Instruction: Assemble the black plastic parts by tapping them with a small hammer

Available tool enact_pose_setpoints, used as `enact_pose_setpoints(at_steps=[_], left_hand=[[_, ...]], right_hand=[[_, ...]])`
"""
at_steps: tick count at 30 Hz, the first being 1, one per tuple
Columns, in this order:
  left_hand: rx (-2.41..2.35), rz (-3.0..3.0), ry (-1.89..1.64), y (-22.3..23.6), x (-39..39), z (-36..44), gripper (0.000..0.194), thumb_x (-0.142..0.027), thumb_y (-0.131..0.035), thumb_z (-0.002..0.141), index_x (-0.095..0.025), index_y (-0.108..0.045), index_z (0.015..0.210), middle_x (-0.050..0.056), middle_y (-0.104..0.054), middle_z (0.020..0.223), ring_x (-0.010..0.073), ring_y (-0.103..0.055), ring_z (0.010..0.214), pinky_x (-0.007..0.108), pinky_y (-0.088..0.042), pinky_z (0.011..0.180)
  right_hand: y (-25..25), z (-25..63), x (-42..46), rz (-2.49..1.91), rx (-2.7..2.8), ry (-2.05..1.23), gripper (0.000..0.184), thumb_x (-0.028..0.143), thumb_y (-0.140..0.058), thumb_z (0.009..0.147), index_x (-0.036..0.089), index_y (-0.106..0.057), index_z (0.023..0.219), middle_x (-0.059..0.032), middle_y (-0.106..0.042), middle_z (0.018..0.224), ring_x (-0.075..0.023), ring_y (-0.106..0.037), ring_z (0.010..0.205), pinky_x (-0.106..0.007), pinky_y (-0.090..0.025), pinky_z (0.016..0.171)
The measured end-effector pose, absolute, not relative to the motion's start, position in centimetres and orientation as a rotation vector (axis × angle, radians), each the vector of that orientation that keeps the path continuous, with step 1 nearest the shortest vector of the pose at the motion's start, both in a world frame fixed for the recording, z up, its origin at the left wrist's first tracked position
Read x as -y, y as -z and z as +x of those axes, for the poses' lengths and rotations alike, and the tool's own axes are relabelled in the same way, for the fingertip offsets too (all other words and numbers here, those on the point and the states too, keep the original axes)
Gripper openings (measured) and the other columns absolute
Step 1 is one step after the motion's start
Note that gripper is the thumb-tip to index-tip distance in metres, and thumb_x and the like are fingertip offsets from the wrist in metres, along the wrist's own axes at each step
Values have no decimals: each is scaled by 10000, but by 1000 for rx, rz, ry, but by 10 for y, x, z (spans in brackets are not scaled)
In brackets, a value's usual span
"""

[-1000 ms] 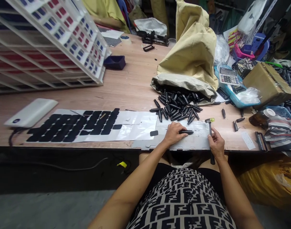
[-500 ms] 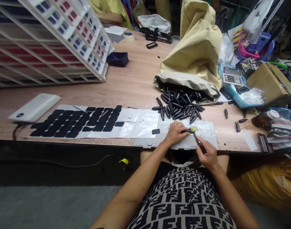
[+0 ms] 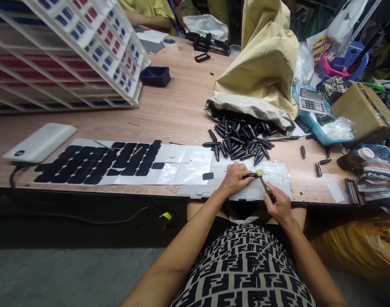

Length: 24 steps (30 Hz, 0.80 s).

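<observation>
My left hand (image 3: 235, 179) is closed on a slim black plastic piece (image 3: 250, 175) and presses it flat on a clear plastic sheet (image 3: 276, 179) at the table's near edge. My right hand (image 3: 278, 207) grips the handle of a small hammer (image 3: 263, 182), whose yellow-green head rests on the right end of the piece. A pile of like black pieces (image 3: 240, 140) lies just beyond, spilling from a tan sack (image 3: 262, 64).
Left of my hands lies a white sheet with several black patches (image 3: 102, 164). A white power bank (image 3: 38, 143) sits at far left, tilted white racks (image 3: 63, 55) behind it. A calculator (image 3: 311, 101), a cardboard box (image 3: 361, 111) and clutter fill the right.
The hammer, held upright to the right of the piece a second ago, has come down with its head onto the piece's right end. My left hand has kept its hold.
</observation>
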<state>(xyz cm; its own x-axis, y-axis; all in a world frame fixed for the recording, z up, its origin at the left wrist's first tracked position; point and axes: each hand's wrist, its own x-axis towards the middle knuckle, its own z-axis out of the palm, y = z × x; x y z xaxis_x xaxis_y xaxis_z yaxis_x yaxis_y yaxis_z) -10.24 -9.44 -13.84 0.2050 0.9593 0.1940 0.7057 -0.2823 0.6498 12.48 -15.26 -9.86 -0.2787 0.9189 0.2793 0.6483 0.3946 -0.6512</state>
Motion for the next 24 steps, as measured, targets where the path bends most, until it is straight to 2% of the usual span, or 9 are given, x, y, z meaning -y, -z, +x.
enact_pose_setpoints(at_steps=[9,15,21,24], left_hand=[[-1554,2036,-821,137,96,-102,197,-363,-711,882,-267,-798,1031,32,-676,882,233,-532,950,418,-360,902],[-1469,2049,-793,129,98,-105,187,-401,-757,835,-292,-808,978,41,-689,925,252,-527,1003,433,-352,953],[-1135,2194,-697,120,136,-107,155,-400,-778,819,-328,-816,951,47,-664,1198,279,-503,1177,453,-329,1066],[-1123,2266,-624,120,163,-108,185,-329,-788,808,-333,-808,991,49,-605,1370,313,-464,1273,496,-310,1105]], right_hand=[[105,158,111,-1538,1634,-574,493,366,-624,863,144,-682,1299,0,-599,747,-110,-497,575,-254,-468,579],[116,171,94,-1562,1398,-738,562,413,-642,834,112,-646,1308,31,-552,705,-122,-531,626,-254,-462,614],[110,167,99,-1580,1444,-760,580,429,-648,829,113,-652,1315,32,-536,711,-115,-489,608,-250,-449,605],[108,166,100,-1591,1456,-733,578,428,-635,834,114,-650,1319,34,-525,701,-110,-463,592,-238,-423,571]])
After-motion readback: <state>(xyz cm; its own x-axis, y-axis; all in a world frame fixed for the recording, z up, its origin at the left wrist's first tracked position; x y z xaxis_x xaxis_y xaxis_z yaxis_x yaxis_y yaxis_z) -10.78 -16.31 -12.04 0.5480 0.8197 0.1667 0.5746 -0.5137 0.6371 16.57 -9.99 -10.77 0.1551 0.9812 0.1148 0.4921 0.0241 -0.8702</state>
